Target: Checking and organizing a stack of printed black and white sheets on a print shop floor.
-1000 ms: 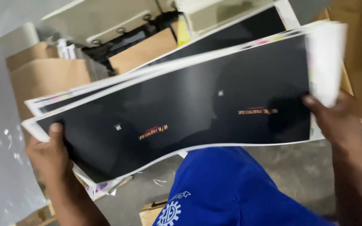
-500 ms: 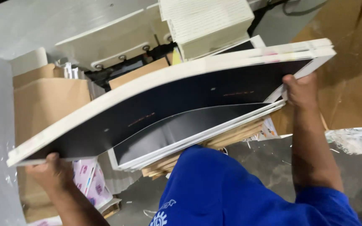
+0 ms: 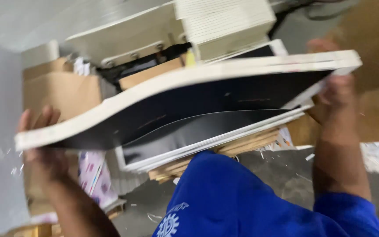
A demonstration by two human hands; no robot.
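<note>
1. The biggest thing I see is the machine across the top of the view, pale grey metal with a bolted plate, and a block of stacked white sheets resting on it at upper right.
2. Next in size is the thick stack of printed sheets that I hold lifted in front of me. It is black on its underside with white edges, bowed and tilted, its left end lower than its right.
3. Under it lies a second pile of sheets, black-topped with one sheet curling up, resting on a wooden pallet. The lifted stack is apart from this pile at the left and close to it at the right.
4. My blue shirt fills the bottom middle.
5. Brown cardboard boxes sit behind the left end of the stack, and more cardboard lies at far right.
6. My right hand grips the right end of the lifted stack, fingers curled around its edge; the picture is blurred there.
7. My left hand supports the left end from below, fingers showing above the stack's edge, clasped on it.
8. Smallest are the pink printed sheets below the left end, and paper scraps on the grey floor.
</note>
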